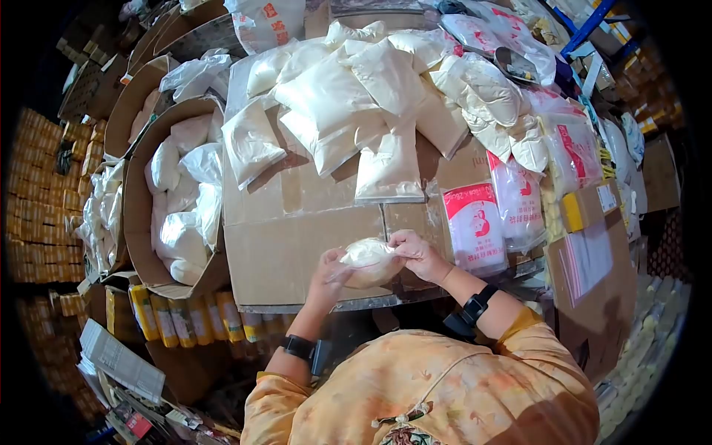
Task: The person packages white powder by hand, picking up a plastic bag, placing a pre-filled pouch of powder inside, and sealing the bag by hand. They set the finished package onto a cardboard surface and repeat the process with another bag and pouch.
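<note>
Between my two hands is a clear plastic bag of pale cream powder (368,261), held over the near edge of the cardboard-covered table (297,256). My left hand (331,271) grips the bag's left side. On the opposite side, the fingers of my right hand (415,254) pinch its upper right corner. Just beyond, a filled powder bag (389,169) lies flat. Behind that one, several similar bags are heaped in a pile (330,93), and another filled bag (252,142) rests at the pile's left.
Packs of red-printed plastic bags (475,226) lie at the table's right. An open cardboard box (137,215) holding white filled bags stands left. Yellow-wrapped packages (178,320) line up below the table's left edge. A cardboard box with papers (591,271) stands at right.
</note>
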A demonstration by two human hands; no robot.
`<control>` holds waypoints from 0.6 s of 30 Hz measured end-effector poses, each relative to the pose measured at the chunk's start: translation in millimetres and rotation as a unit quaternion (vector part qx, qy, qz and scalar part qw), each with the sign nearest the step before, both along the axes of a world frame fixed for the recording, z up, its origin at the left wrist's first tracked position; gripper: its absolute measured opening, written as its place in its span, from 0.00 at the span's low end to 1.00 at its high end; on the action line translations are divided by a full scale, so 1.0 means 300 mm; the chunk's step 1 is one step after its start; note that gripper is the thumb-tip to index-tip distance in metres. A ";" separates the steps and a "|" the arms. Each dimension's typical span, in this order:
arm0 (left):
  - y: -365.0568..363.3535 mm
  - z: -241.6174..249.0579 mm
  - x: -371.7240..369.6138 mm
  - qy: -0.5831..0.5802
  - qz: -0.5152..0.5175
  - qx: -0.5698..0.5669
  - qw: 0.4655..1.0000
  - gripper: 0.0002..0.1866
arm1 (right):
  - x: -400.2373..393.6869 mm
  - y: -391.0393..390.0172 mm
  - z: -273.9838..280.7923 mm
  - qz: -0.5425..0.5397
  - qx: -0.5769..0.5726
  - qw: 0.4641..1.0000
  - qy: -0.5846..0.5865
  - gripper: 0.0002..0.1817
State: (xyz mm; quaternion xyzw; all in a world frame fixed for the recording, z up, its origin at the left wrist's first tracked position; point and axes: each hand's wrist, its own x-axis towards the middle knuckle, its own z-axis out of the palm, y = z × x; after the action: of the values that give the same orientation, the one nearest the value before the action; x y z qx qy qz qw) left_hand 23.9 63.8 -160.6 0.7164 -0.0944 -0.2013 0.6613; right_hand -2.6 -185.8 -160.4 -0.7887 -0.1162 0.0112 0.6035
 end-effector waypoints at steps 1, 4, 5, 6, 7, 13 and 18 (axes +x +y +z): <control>-0.003 0.019 0.004 -0.012 0.007 -0.019 1.000 0.11 | 0.008 0.000 0.006 -0.001 0.000 1.000 -0.026 0.08; 0.002 0.148 0.013 -0.071 -0.015 0.056 0.996 0.11 | 0.023 0.001 0.065 -0.005 0.015 0.998 -0.054 0.06; 0.006 0.193 0.025 -0.094 -0.028 0.103 0.990 0.11 | 0.018 0.005 0.141 -0.003 0.032 0.999 -0.032 0.06; 0.020 0.182 0.024 -0.161 -0.031 0.052 0.985 0.11 | 0.014 0.007 0.179 -0.003 0.049 0.999 -0.006 0.06; 0.012 0.188 0.031 -0.149 -0.029 0.054 0.987 0.11 | 0.015 0.002 0.166 -0.013 0.054 0.998 0.010 0.06; 0.045 0.156 0.047 -0.109 -0.028 0.047 0.993 0.09 | 0.040 0.011 0.138 -0.044 0.052 0.996 0.057 0.05; 0.037 0.051 0.029 0.153 0.095 -0.059 0.982 0.10 | 0.026 0.032 0.032 -0.171 0.124 0.934 0.287 0.10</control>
State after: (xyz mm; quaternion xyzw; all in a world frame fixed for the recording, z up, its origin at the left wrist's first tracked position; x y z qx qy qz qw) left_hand 32.5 74.9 -145.4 0.6428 0.0648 -0.2391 0.7248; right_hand 5.2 -176.2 -150.9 -0.6790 0.1981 0.1193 0.6967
